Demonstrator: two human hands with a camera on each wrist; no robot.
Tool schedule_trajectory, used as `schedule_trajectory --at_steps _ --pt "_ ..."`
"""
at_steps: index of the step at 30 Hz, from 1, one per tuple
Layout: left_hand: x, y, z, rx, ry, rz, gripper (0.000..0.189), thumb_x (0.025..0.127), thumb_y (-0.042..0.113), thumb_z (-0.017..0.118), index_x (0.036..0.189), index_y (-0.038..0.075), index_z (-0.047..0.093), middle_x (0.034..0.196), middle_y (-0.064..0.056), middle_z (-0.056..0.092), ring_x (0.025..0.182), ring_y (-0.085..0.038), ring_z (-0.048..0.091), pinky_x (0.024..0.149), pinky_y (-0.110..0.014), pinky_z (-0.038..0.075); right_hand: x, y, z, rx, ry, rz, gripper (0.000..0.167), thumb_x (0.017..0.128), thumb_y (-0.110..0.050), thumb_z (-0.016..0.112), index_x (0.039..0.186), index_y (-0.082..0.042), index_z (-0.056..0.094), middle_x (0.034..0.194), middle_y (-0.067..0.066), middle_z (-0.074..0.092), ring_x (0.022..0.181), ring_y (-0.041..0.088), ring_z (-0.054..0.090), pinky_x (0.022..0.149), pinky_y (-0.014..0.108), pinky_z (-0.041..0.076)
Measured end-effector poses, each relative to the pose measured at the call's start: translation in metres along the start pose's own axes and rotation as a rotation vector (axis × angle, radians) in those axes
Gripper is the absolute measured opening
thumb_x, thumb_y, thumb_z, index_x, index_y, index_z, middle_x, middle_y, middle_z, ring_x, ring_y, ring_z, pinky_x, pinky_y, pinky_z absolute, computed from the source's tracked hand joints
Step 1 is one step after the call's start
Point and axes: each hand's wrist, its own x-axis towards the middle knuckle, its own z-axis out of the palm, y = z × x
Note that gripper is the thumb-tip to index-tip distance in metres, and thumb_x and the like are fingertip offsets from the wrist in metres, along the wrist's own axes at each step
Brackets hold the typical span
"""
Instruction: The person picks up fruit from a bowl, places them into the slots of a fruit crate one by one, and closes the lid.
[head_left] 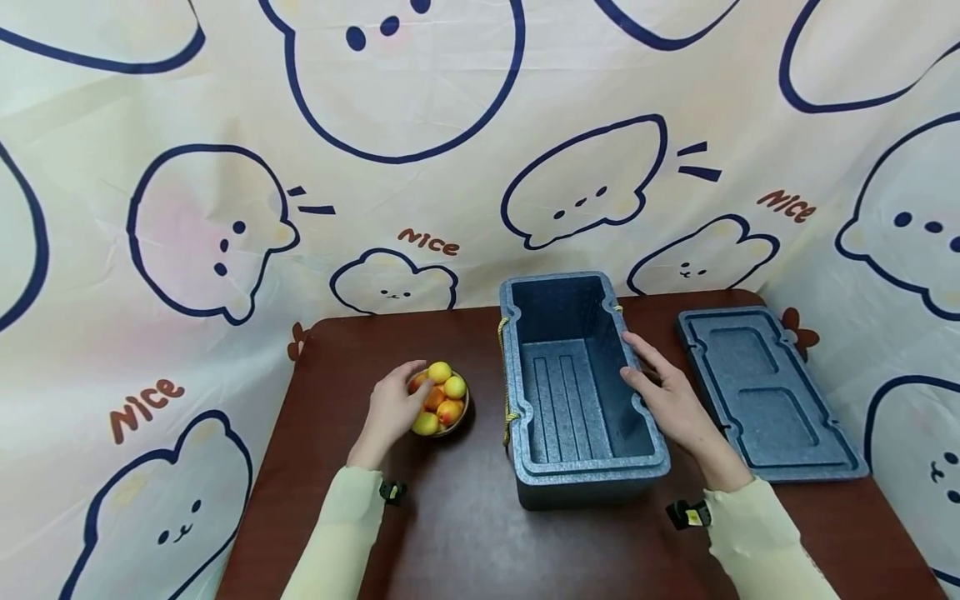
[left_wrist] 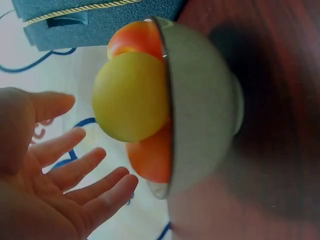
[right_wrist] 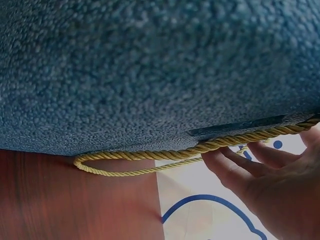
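Observation:
A small bowl (left_wrist: pixel 205 110) heaped with yellow and orange-red fruits (head_left: pixel 439 400) stands on the table. My left hand (head_left: pixel 393 408) is at the bowl's left side, thumb reaching over the fruit in the head view. The left wrist view has its fingers spread, with a gap to the nearest yellow fruit (left_wrist: pixel 130 97). A blue-grey foam box (head_left: pixel 592 471), lidless and with nothing inside, stands right of the bowl. My right hand (head_left: pixel 671 400) holds its right rim, thumb and index finger over the edge, other fingers outside by the yellow rope (right_wrist: pixel 175 152).
The box's lid (head_left: pixel 772 392) lies flat on the right of the brown table (head_left: pixel 465 542). A printed cloth (head_left: pixel 390 200) hangs behind and at both sides. Another yellow cord (head_left: pixel 507 367) runs along the box's left side, facing the bowl.

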Motion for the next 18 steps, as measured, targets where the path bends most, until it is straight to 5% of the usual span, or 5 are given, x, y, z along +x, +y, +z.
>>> schedule_trajectory --at_steps 8,18 --pt "0.023 0.011 0.002 0.128 -0.108 0.111 0.048 0.096 0.024 0.07 0.139 0.006 0.059 0.14 -0.012 0.059 0.129 -0.033 0.055 0.108 -0.053 0.043 -0.001 0.003 0.0 -0.003 0.011 -0.02 0.058 0.108 -0.029 0.048 0.162 -0.024 0.027 0.167 0.007 0.02 0.145 0.042 0.029 0.106 0.069 0.034" --pt "0.033 0.013 0.003 0.204 -0.234 0.103 0.053 0.095 0.021 0.072 0.143 0.008 0.056 0.144 -0.012 0.056 0.13 -0.033 0.054 0.108 -0.054 0.043 0.001 0.006 0.006 0.029 0.031 -0.015 0.057 0.108 -0.033 0.049 0.161 -0.028 0.028 0.166 0.005 0.022 0.145 0.037 0.031 0.109 0.066 0.034"
